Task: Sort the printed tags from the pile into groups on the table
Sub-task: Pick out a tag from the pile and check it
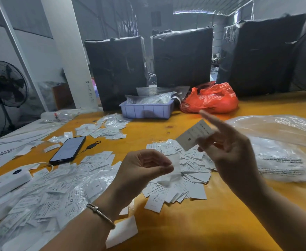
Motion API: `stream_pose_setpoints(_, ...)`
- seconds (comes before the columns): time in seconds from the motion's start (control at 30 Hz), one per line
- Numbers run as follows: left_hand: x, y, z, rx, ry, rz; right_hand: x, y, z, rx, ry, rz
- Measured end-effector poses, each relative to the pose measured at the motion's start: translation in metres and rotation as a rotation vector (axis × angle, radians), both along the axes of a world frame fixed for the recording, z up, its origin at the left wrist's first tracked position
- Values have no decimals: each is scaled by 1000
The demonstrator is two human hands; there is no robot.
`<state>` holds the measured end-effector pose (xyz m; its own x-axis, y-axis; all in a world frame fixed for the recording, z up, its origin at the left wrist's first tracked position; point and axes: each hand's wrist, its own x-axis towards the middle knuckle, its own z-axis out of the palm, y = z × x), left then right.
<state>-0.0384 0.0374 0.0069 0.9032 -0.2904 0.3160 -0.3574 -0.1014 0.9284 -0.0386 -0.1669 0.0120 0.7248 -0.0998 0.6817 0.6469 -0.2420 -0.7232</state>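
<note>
My right hand (228,151) is raised above the yellow table (212,223) and pinches a white printed tag (192,135) marked "S", index finger stretched out. My left hand (145,169) pinches a small clear plastic sleeve (174,169) just left of it. Below both hands lies a heap of bare white tags (184,178). A big pile of tags in clear sleeves (48,192) covers the table's left front. A smaller group of tags (106,128) lies farther back.
A black phone (67,150) and a white device (5,182) lie at left. A lilac tray (146,109) of bags and a red plastic bag (212,99) stand at the back before black wrapped bales (183,57). Clear bags (284,151) fill the right side.
</note>
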Motion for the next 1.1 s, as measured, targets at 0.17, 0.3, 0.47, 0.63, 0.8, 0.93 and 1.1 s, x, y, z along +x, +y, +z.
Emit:
stream_pose_setpoints(0.17,-1,-1,0,13,-19,-5,-14,3,12,63,-19,94)
stream_pose_setpoints(0.3,-2,-1,1,22,-21,11,-17,7,14,-3,21,139)
stream_pose_setpoints(0.47,-3,-2,2,40,-28,9,-14,7,14,-43,-10,101)
stream_pose_setpoints(0.63,-3,-1,2,36,-35,21,-13,6,14,-75,-52,62)
stream_pose_setpoints(0.8,-2,-1,2,42,-47,37,-15,7,13,-139,-107,12)
stream_pose_setpoints(0.93,-2,-1,1,59,-50,40,-14,7,13,-167,-132,-19)
stream_pose_setpoints(1.1,-2,-1,1,78,-56,43,-15,8,13,-192,-138,-9)
